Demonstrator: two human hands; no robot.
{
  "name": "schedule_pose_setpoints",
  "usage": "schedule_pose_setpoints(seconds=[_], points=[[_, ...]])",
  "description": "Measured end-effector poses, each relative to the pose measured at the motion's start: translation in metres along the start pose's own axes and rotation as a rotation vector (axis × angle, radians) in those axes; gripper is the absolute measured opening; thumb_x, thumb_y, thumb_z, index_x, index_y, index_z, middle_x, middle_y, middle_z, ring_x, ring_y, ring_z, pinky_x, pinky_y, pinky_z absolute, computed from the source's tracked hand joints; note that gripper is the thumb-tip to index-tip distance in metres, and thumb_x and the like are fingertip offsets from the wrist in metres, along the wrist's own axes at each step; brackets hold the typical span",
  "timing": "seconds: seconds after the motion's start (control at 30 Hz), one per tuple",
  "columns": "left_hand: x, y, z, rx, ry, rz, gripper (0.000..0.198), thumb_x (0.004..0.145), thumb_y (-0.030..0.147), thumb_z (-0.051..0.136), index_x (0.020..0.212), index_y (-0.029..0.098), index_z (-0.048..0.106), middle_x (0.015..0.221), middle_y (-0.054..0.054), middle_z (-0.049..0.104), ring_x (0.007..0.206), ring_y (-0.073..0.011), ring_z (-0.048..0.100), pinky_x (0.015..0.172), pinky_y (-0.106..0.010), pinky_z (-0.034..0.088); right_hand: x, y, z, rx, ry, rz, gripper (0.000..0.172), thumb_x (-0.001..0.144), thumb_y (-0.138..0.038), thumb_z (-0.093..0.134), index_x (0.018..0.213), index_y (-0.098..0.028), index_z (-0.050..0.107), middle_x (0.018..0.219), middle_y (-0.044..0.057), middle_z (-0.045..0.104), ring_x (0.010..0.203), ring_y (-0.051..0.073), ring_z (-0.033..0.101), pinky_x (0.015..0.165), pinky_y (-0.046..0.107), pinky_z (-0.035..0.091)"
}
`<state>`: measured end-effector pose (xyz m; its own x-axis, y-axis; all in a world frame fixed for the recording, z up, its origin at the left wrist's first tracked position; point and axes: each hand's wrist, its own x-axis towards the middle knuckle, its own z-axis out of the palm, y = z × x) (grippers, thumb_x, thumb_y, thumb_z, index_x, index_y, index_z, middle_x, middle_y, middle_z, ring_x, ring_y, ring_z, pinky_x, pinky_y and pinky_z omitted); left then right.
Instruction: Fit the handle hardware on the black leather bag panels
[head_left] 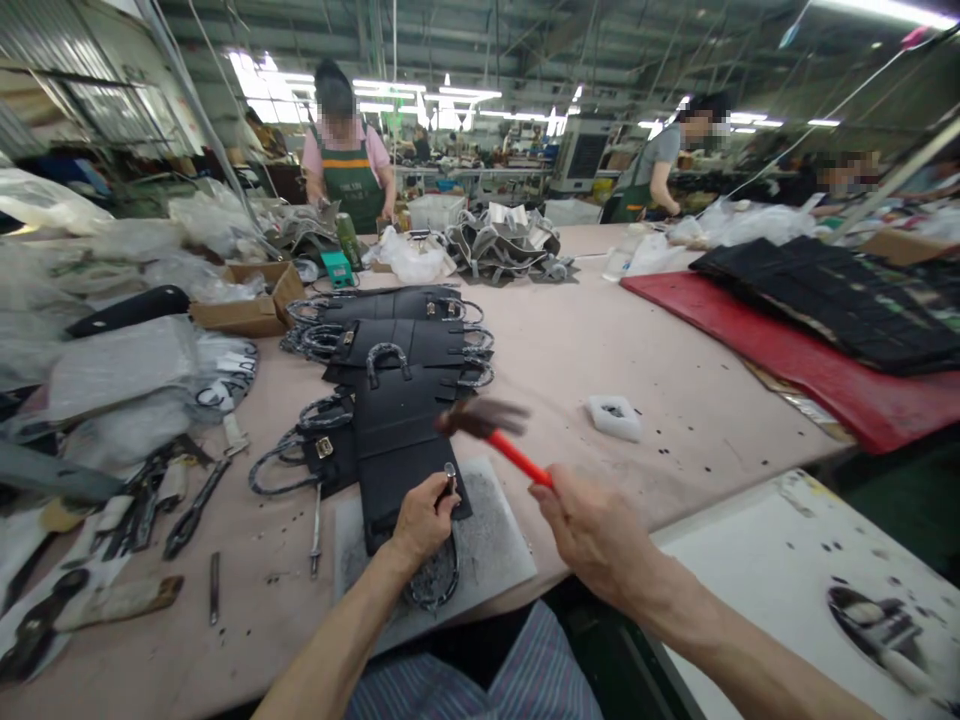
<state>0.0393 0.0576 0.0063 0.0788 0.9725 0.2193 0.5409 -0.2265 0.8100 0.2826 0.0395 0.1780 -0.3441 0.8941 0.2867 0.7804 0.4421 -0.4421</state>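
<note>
My left hand (422, 518) is closed around a small upright metal punch (449, 476) standing on a black leather bag panel (401, 445). The panel lies partly on a grey speckled pad (491, 530) at the table's near edge. My right hand (592, 528) grips a hammer with a red handle (519, 458). Its dark head (480, 417) is blurred and raised above the punch. A curved bag handle (435, 585) sticks out below my left hand.
More black panels with handles (397, 335) are stacked behind. Pliers and hand tools (191, 505) lie on the left, a cardboard box (251, 305) beyond them. A red mat with black pieces (810, 350) is on the right. Two people work at the far side.
</note>
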Motion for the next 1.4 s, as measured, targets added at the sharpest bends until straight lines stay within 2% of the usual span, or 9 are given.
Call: schedule_pose_setpoints(seconds=[0.13,0.27,0.33,0.53,0.83,0.9,1.0,1.2,1.4], points=[[-0.002,-0.003,0.002,-0.005,0.012,0.004,0.012,0.088,0.016,0.058,0.096,0.021,0.065,0.093,-0.003,0.072,0.087,-0.0189,0.069,0.084,-0.031,0.052,0.0,0.002,-0.013,-0.143,-0.143,-0.039,0.036,0.104,-0.041,0.041,0.075,-0.022,0.05,0.055,-0.002,0.052,0.045,0.012,0.04,0.05,0.03,0.021],[0.0,0.0,0.001,0.012,-0.005,0.027,0.013,0.088,0.014,0.057,0.096,0.021,0.065,0.097,-0.004,0.072,0.092,-0.0191,0.069,0.087,-0.031,0.051,0.008,-0.013,-0.031,0.105,0.322,0.005,0.034,0.107,-0.042,0.035,0.086,-0.023,0.052,0.06,-0.003,0.05,0.051,0.013,0.045,0.052,0.027,0.031],[0.002,0.002,0.0,0.027,-0.013,0.022,0.013,0.088,0.014,0.058,0.095,0.021,0.065,0.095,-0.004,0.072,0.09,-0.0187,0.069,0.086,-0.03,0.051,0.006,-0.015,-0.026,0.148,0.401,0.004,0.034,0.107,-0.041,0.031,0.087,-0.023,0.052,0.062,-0.002,0.052,0.053,0.014,0.047,0.053,0.027,0.034],[0.002,0.001,0.001,0.059,-0.031,0.0,0.013,0.087,0.015,0.059,0.096,0.022,0.066,0.092,-0.003,0.072,0.087,-0.0187,0.069,0.082,-0.03,0.053,-0.011,0.031,0.004,-0.112,-0.229,0.141,0.033,0.102,-0.044,0.041,0.078,-0.023,0.051,0.057,-0.001,0.055,0.048,0.014,0.044,0.052,0.029,0.022],[-0.002,0.006,-0.003,0.048,-0.003,0.046,0.015,0.088,0.017,0.06,0.101,0.022,0.066,0.097,-0.004,0.072,0.091,-0.0197,0.07,0.086,-0.031,0.054,-0.02,0.127,0.088,-0.02,-0.208,0.541,0.028,0.097,-0.029,0.045,0.075,-0.02,0.059,0.07,0.006,0.062,0.068,0.021,0.06,0.064,0.03,0.042],[-0.002,0.006,-0.002,0.059,0.002,0.048,0.013,0.09,0.022,0.061,0.103,0.022,0.065,0.1,-0.005,0.072,0.094,-0.0199,0.07,0.088,-0.031,0.054,-0.02,0.121,0.105,-0.064,-0.151,0.491,0.021,0.094,-0.026,0.048,0.098,-0.016,0.065,0.099,0.015,0.068,0.09,0.027,0.064,0.077,0.037,0.047],[-0.003,0.005,0.0,0.063,0.02,0.032,0.013,0.092,0.026,0.061,0.104,0.023,0.066,0.106,-0.006,0.073,0.1,-0.0204,0.07,0.092,-0.032,0.054,-0.016,0.085,0.127,-0.078,-0.064,0.227,0.039,0.094,-0.027,0.051,0.13,-0.015,0.058,0.139,0.019,0.056,0.123,0.033,0.053,0.101,0.047,0.043],[-0.001,0.004,0.005,-0.067,0.024,-0.094,0.014,0.091,0.029,0.061,0.1,0.022,0.069,0.106,-0.007,0.075,0.102,-0.0212,0.07,0.096,-0.035,0.053,-0.012,0.012,0.184,0.023,-0.107,0.018,0.052,0.093,-0.029,0.055,0.144,-0.018,0.052,0.147,0.015,0.053,0.136,0.034,0.044,0.117,0.055,0.031],[0.038,-0.001,-0.027,-0.667,0.486,-0.508,0.05,0.084,0.066,0.062,0.089,0.017,0.062,0.091,-0.009,0.074,0.085,-0.0219,0.074,0.085,-0.044,0.059,-0.017,0.009,0.196,0.019,-0.109,0.056,0.055,0.092,-0.035,0.06,0.143,-0.018,0.055,0.15,0.015,0.051,0.141,0.034,0.039,0.121,0.056,0.023]])
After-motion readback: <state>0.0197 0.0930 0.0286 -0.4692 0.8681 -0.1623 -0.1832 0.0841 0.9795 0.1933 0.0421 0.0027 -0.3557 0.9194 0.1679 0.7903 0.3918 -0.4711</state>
